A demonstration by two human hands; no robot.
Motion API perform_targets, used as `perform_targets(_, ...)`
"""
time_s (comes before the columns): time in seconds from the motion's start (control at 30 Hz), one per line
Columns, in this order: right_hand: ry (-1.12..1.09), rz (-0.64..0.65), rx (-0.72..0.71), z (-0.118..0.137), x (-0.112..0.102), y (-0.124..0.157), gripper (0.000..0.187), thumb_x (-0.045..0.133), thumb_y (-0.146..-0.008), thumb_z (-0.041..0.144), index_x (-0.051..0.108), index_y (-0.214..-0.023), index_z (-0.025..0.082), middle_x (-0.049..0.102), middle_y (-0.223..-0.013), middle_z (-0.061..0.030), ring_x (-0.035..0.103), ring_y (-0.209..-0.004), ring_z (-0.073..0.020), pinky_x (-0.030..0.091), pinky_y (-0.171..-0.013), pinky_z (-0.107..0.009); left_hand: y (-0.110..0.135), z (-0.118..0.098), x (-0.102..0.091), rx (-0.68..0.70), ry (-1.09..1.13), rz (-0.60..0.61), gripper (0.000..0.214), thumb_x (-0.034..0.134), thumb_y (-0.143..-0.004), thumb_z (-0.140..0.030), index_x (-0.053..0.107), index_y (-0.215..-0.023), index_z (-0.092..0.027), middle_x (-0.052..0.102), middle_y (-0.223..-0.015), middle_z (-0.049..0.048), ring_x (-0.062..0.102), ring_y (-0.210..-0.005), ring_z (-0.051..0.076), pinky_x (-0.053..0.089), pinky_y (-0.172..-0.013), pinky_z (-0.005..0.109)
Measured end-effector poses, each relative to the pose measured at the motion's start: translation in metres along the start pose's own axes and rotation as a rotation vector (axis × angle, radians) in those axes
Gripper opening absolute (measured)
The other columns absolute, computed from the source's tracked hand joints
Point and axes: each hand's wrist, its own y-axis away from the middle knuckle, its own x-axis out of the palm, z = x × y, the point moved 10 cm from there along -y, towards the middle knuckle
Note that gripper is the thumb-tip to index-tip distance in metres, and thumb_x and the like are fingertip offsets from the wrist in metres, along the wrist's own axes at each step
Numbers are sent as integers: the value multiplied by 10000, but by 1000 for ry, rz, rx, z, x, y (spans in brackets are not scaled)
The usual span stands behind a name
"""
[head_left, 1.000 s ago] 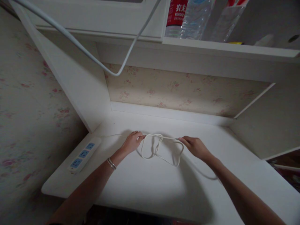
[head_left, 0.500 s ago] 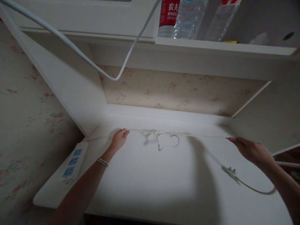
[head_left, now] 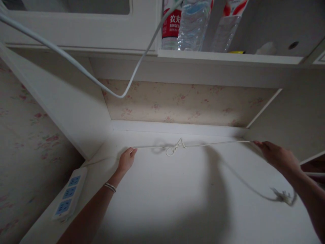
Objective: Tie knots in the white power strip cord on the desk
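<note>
a thin whitish power cord is drawn nearly straight between the two hands, above the white bench, with a small loose tangle of loops near its middle. the left hand has its grip pinching the cord, thumb against fingers; two slim bands of a bracelet circle that wrist. the right hand pinches the cord too, its grip pressed together at the fingertips, well apart from the left one and near the white panel at the right. just beside the right forearm is a pronged plug (too blurred to make out its exact shape).

at the left edge of the bench lies a white power strip with three blue socket panels in a row, near the left forearm; a faint line of cord runs from its far end toward the left hand.

above, a thick pale cable dips across the view in a sharp bend. on the shelf stand a red-labelled nongfu bottle, a clear plastic bottle beside it, and another clear bottle, tilted. floral wallpaper covers the wall behind.
</note>
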Motion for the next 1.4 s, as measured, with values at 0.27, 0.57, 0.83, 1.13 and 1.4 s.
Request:
perform_targets(0.27,-244,54,47,105,58,35,488,306,-868,601,563,-834,188,632,-761,-118,577,-699,-230,396,-617,-325,23,-11,12,35,116,-4,379,339,-913,-459,496,-674,-209,577,-663,7,532,-647,159,396,-636,260)
perform_targets(0.57,-521,439,-170,216,140,166,442,260,-916,583,479,-762,231,576,-694,-11,542,-672,-181,435,-659,-297,65,-41,43,64,184,135,372,364,-911,-451,570,-742,-191,624,-710,15,564,-655,144,405,-634,249)
perform_targets(0.83,-501,548,-403,239,166,254,380,268,-957,378,613,-1013,229,651,-1064,-103,568,-1020,-249,435,-929,-405,95,-73,57,103,195,228,355,367,-911,-428,545,-702,-203,591,-639,-2,544,-607,139,351,-593,248)
perform_targets(1.13,-328,280,-128,134,97,219,366,376,-892,452,588,-1102,241,617,-1102,-107,640,-798,-236,529,-723,-391,110,-96,64,123,326,348,375,387,-894,-448,535,-661,-195,542,-612,-17,495,-601,129,344,-582,235)
perform_targets(1.4,165,73,-28,-48,57,192,644,402,-728,642,620,-1094,159,633,-981,-203,619,-909,-402,499,-729,-518,126,-132,90,220,477,601,370,463,-868,-409,578,-620,-159,465,-567,-37,402,-560,95,273,-521,213)
